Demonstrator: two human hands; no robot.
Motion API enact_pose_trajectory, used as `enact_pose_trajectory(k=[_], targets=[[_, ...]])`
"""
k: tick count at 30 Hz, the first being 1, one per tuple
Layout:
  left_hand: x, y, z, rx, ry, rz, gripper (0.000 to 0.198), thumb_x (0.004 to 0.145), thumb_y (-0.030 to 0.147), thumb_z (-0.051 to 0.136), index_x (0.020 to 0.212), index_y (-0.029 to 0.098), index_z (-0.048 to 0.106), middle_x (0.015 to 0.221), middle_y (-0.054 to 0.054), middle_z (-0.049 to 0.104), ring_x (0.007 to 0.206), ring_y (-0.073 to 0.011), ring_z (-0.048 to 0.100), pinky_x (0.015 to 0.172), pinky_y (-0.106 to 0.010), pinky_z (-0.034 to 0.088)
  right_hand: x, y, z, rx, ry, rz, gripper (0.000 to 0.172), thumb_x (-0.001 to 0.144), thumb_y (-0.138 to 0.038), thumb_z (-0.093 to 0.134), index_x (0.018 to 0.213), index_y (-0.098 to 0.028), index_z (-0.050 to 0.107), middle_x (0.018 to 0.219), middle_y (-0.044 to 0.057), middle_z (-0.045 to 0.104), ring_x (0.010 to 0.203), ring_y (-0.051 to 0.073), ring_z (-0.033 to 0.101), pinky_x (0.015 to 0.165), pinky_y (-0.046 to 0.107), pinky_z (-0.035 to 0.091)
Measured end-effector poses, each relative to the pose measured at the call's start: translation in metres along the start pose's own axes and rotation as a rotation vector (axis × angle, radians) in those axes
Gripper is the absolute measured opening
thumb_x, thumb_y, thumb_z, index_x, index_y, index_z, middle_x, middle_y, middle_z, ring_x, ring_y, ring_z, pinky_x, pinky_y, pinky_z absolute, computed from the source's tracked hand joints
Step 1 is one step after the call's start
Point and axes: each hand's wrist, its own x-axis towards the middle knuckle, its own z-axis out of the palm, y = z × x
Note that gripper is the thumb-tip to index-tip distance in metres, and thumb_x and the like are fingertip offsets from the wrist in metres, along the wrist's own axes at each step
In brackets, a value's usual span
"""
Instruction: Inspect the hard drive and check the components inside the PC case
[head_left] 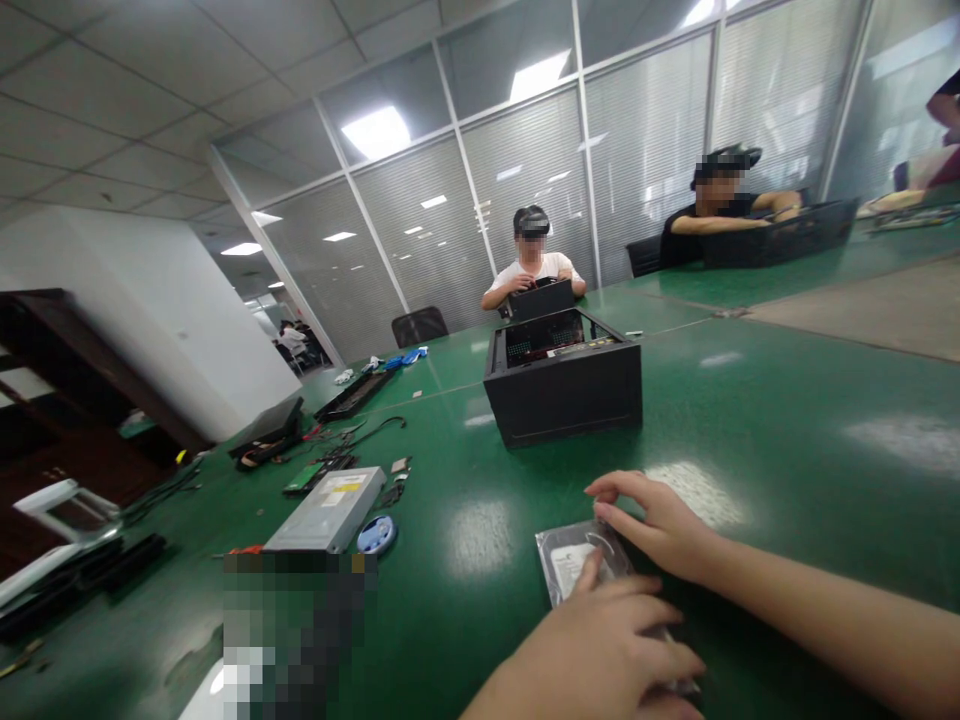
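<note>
A flat silver hard drive [564, 560] with a white label lies on the green table at the lower right of the view. My left hand [604, 640] rests over its near part, fingers spread, and covers much of it. At the drive's far right corner is my right hand [656, 525], its thumb and fingertips bent and apart, touching or just above the edge. Beyond both hands stands a black computer case [566, 400] with its top side open.
On the left of the table [442, 500] lie a silver optical drive [330, 510], a round blue object [376, 535], a green circuit board [304, 477], cables and a black panel [356, 393]. Two people work at other cases across the table.
</note>
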Motion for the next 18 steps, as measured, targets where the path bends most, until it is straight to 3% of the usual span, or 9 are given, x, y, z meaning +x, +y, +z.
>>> enact_pose_trajectory(k=[5, 10, 12, 15, 18], targets=[[-0.003, 0.003, -0.009, -0.024, 0.057, -0.014, 0.035, 0.092, 0.048, 0.052, 0.115, 0.026, 0.067, 0.132, -0.003, 0.064, 0.136, -0.0203, 0.045, 0.123, -0.048, 0.000, 0.000, 0.000, -0.004, -0.005, -0.016, 0.019, 0.021, 0.090, -0.033, 0.056, 0.106, -0.022, 0.066, 0.091, 0.004, 0.070, 0.090, 0.021, 0.064, 0.084, 0.039, 0.049], [-0.013, -0.022, -0.027, -0.015, 0.076, -0.216, 0.028, 0.087, 0.044, 0.061, 0.111, 0.032, 0.069, 0.132, -0.001, 0.062, 0.137, -0.0237, 0.044, 0.119, -0.058, 0.011, 0.001, 0.001, -0.009, -0.041, -0.004, 0.042, 0.024, 0.091, -0.036, 0.055, 0.106, -0.021, 0.066, 0.090, 0.004, 0.070, 0.090, 0.022, 0.065, 0.085, 0.040, 0.048], [-0.023, -0.042, -0.035, 0.007, 0.100, -0.331, 0.025, 0.086, 0.040, 0.063, 0.109, 0.032, 0.071, 0.137, -0.002, 0.059, 0.140, -0.0264, 0.040, 0.118, -0.061, 0.016, 0.002, 0.002, -0.010, -0.059, -0.009, 0.052, 0.024, 0.090, -0.036, 0.056, 0.106, -0.021, 0.067, 0.089, 0.004, 0.070, 0.089, 0.022, 0.065, 0.084, 0.039, 0.048], [-0.041, -0.076, -0.041, 0.133, 0.208, -0.551, 0.030, 0.086, 0.024, 0.057, 0.111, 0.033, 0.072, 0.146, -0.002, 0.051, 0.144, -0.0274, 0.034, 0.119, -0.060, 0.010, 0.002, 0.002, -0.011, -0.062, -0.028, 0.063, 0.023, 0.090, -0.035, 0.055, 0.105, -0.021, 0.067, 0.086, 0.004, 0.070, 0.088, 0.022, 0.065, 0.083, 0.039, 0.047], [-0.055, -0.106, -0.038, 0.236, 0.341, -0.889, 0.046, 0.081, 0.009, 0.047, 0.112, 0.030, 0.073, 0.150, -0.001, 0.048, 0.145, -0.0228, 0.032, 0.122, -0.046, 0.016, 0.002, 0.001, -0.010, -0.041, -0.037, 0.069, 0.022, 0.089, -0.033, 0.055, 0.105, -0.021, 0.066, 0.085, 0.003, 0.069, 0.088, 0.022, 0.064, 0.084, 0.039, 0.046]])
